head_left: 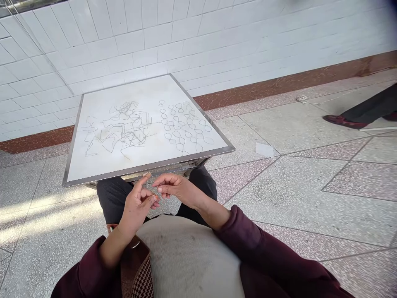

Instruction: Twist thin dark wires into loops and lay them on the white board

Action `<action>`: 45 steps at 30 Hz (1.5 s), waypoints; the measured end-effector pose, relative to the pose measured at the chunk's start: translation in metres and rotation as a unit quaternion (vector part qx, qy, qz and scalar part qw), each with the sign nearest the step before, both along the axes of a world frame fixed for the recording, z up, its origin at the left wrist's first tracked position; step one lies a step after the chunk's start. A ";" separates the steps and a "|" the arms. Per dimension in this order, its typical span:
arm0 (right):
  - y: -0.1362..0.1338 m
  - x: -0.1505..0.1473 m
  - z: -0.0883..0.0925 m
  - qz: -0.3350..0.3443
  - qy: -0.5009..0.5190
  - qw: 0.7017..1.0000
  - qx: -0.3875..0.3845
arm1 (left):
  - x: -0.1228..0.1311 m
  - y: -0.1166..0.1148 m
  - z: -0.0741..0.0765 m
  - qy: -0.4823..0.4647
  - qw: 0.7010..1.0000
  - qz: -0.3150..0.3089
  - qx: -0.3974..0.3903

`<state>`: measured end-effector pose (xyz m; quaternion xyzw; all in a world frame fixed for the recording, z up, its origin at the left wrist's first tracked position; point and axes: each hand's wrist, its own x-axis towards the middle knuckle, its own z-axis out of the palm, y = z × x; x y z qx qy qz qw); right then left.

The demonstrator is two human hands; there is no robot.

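Note:
My left hand (138,203) and my right hand (173,188) meet over my lap, just below the near edge of a small white table (93,165). Fingertips of both hands are pinched together around something thin that I cannot make out, perhaps a wire. On the tabletop lies a tangle of thin bent wire (119,128) at the left. Several small wire loops shaped like figure eights (186,126) lie in rows at the right.
A white tiled wall with a brown base strip runs behind the table. Speckled floor tiles spread all around. Another person's leg and dark red shoe (344,121) show at the far right. A scrap of paper (264,149) lies on the floor.

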<state>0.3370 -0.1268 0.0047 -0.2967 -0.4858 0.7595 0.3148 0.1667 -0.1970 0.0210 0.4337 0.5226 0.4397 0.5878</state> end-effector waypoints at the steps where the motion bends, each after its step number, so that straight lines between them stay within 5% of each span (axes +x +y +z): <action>1: 0.000 -0.001 -0.003 -0.009 0.002 1.000 -0.001 | 0.000 0.001 0.000 0.003 1.000 0.001 -0.004; 14: -0.004 -0.008 -0.007 -0.027 -0.028 0.999 0.026 | 0.000 0.002 -0.001 -0.010 1.000 -0.003 -0.002; 21: -0.001 0.001 -0.004 0.007 -0.078 0.988 0.130 | 0.001 0.000 0.001 -0.008 0.999 -0.050 0.012; 24: -0.002 0.002 0.001 -0.023 -0.142 0.959 0.245 | 0.001 0.000 -0.001 0.016 0.998 -0.067 0.013; 30: -0.010 -0.005 0.003 -0.086 -0.248 0.831 0.491 | 0.001 -0.001 -0.004 0.045 0.996 -0.069 0.030; 37: -0.017 -0.012 0.002 -0.101 -0.297 0.762 0.566 | 0.002 -0.001 -0.005 0.049 0.997 -0.060 0.024; 45: -0.015 -0.017 0.001 -0.102 -0.304 0.753 0.574 | 0.003 -0.001 -0.006 0.033 0.998 -0.050 0.013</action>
